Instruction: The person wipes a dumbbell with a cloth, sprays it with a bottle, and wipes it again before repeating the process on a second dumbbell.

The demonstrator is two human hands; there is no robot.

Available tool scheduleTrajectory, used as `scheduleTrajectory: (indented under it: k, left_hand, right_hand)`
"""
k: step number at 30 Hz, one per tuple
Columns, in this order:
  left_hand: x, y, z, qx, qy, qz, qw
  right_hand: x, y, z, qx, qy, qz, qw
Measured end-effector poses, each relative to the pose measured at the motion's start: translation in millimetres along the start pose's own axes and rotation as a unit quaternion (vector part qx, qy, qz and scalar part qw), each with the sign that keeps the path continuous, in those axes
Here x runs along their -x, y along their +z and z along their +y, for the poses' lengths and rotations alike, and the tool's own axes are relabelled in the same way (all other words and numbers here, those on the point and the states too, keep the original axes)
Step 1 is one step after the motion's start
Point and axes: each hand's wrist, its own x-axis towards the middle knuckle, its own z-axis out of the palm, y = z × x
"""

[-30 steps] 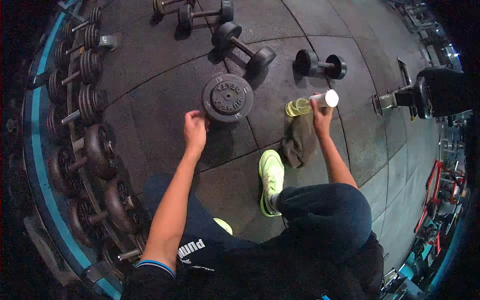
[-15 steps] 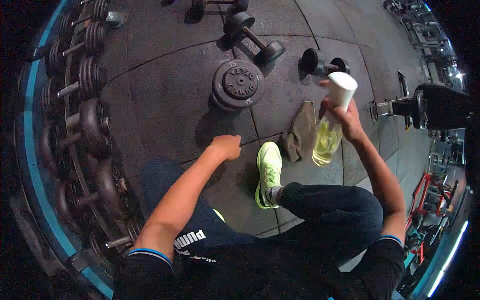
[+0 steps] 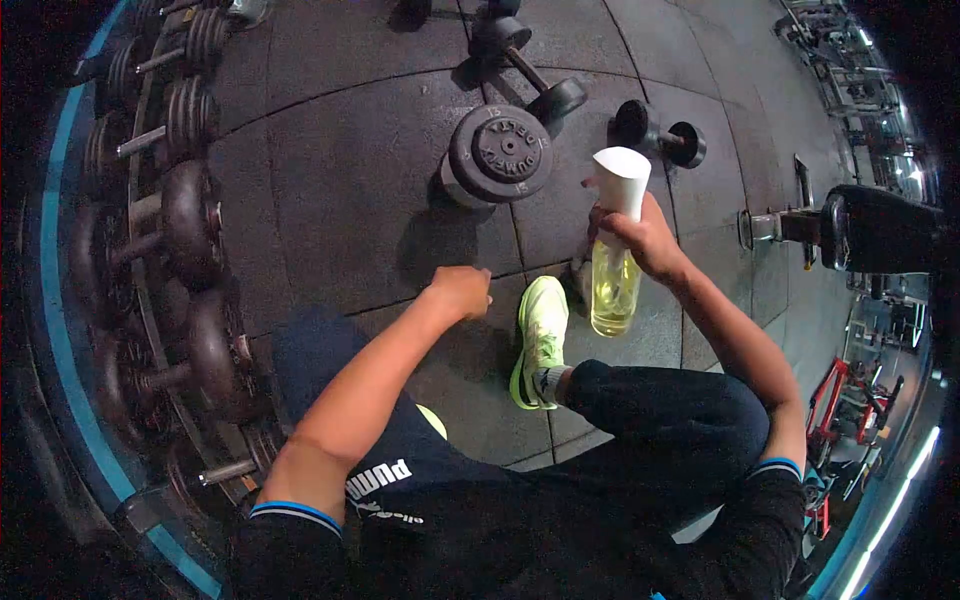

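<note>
A clear spray bottle (image 3: 616, 290) with a white spray head and yellowish liquid is in my right hand (image 3: 640, 238), fingers wrapped round its neck. The bottle hangs upright above the floor, right of my bright yellow shoe (image 3: 541, 330). Behind it, a brown cloth (image 3: 580, 275) on the floor is mostly hidden. My left hand (image 3: 462, 292) is loosely closed in front of my left knee; nothing shows in it, and its fingers are partly hidden. Ahead of my hands, a heavy round dumbbell (image 3: 505, 155) stands on end, its raised lettering facing up.
Two smaller dumbbells, one (image 3: 530, 72) beyond the standing one and another (image 3: 660, 135) to the right, lie on the dark rubber tiles (image 3: 340, 180). A rack of dumbbells (image 3: 195, 225) runs along the left. A padded bench (image 3: 880, 228) stands at the right.
My right hand has brought the spray bottle leftward, towards the standing dumbbell, and now covers most of the cloth. My left hand stays nearly in place. The view has shifted slightly.
</note>
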Motion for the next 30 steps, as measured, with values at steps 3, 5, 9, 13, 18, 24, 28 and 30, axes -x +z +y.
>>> scheduleTrajectory:
  k: [3, 5, 9, 13, 18, 24, 28, 30]
  left_hand:
    - [0.4, 2.2, -11.5, -0.007, -0.02, -0.004, 1.0]
    - [1.9, 2.5, -14.3, -0.01, -0.028, -0.011, 0.999]
    - [6.0, -2.1, -15.3, 0.005, -0.036, -0.037, 0.999]
    - [7.3, -7.1, -12.1, 0.0, -0.059, -0.082, 0.995]
    - [9.7, -12.0, -9.9, 0.0, -0.063, -0.095, 0.994]
    - [6.6, -10.4, -8.9, -0.001, -0.069, -0.103, 0.992]
    - [4.3, -8.5, -13.3, -0.007, -0.051, -0.071, 0.996]
    - [1.8, -6.2, -17.2, -0.014, -0.044, -0.057, 0.997]
  right_hand:
    - [-6.3, 0.2, 17.1, -0.002, 0.007, -0.003, 1.0]
    - [-9.4, 2.0, 20.4, 0.017, 0.018, -0.011, 1.0]
    - [-13.7, 5.6, 22.6, 0.059, 0.042, 0.02, 0.997]
    - [-18.8, 3.3, 22.2, 0.055, 0.043, 0.034, 0.997]
    - [-21.8, -3.8, 32.1, 0.053, 0.052, 0.011, 0.997]
    - [-22.5, -14.5, 31.9, 0.054, 0.003, 0.041, 0.998]
    - [-27.7, -33.7, 22.7, 0.042, -0.081, 0.101, 0.991]
    - [-33.0, -48.9, 26.7, -0.015, -0.108, 0.124, 0.986]
